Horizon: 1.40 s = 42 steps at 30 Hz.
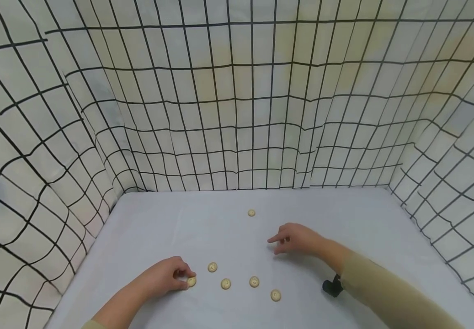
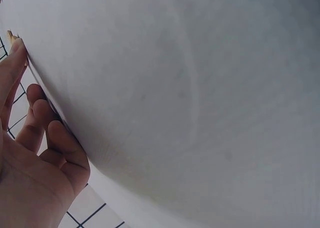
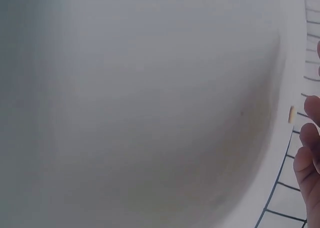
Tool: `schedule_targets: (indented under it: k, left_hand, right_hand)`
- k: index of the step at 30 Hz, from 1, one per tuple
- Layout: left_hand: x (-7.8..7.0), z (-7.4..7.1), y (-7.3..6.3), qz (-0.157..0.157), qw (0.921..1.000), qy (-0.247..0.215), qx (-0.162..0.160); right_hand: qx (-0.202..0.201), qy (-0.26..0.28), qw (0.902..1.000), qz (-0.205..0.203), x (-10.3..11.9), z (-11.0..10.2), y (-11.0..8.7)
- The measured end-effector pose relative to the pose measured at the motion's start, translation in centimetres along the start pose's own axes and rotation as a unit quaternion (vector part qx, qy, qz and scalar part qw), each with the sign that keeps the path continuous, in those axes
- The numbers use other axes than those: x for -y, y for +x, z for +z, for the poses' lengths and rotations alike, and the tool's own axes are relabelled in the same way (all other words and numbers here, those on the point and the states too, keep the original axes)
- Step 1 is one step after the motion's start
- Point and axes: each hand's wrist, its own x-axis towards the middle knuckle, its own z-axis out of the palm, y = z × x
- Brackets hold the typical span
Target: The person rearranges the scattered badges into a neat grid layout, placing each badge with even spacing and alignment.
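Note:
My left hand (image 1: pixel 163 278) is low on the white table, its thumb and forefinger pinching the edge of a round beige button (image 1: pixel 192 282). In the left wrist view, a sliver of that button (image 2: pixel 10 36) shows past the fingertips while the other fingers curl near the cloth. Just right of it lie a second button (image 1: pixel 212 267) and a third button (image 1: pixel 226 283). My right hand (image 1: pixel 298 239) holds nothing and hovers over the table, forefinger extended leftward. Nearest to it is the lone button (image 1: pixel 251 212) farther back.
Two more beige buttons lie between the hands toward the front: one button (image 1: pixel 254 281) and, right of it, another button (image 1: pixel 275 295). A small black object (image 1: pixel 332 286) shows by the right sleeve (image 1: pixel 385 288). White walls (image 1: pixel 220 137) with black grid lines enclose the table (image 1: pixel 171 210).

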Motion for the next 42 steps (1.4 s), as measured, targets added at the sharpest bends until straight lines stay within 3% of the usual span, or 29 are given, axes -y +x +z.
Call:
schedule_targets:
  k: [9, 17, 23, 32, 42]
  left_hand:
    - [-0.1, 0.0, -0.1, -0.006, 1.0, -0.004, -0.004]
    - [0.0, 0.1, -0.3, -0.015, 0.9998, -0.011, -0.004]
    - [0.2, 0.2, -0.4, -0.019, 0.9997, -0.015, -0.007]
    - [0.5, 0.5, -0.6, 0.003, 0.9994, -0.02, -0.028]
    - [0.1, 0.9, -0.6, -0.027, 0.9986, -0.008, -0.044]
  right_hand:
    - [0.029, 0.015, 0.9989, -0.033, 1.5, 1.2, -3.7]
    - [0.052, 0.021, 0.9958, -0.073, 2.4, 2.3, -5.5]
    - [0.059, 0.024, 0.9923, -0.106, 3.0, 2.8, -6.0]
    - [0.069, -0.005, 0.989, -0.131, 3.0, 3.4, -6.0]
    - [0.079, -0.006, 0.988, -0.132, 3.0, 3.8, -5.7]
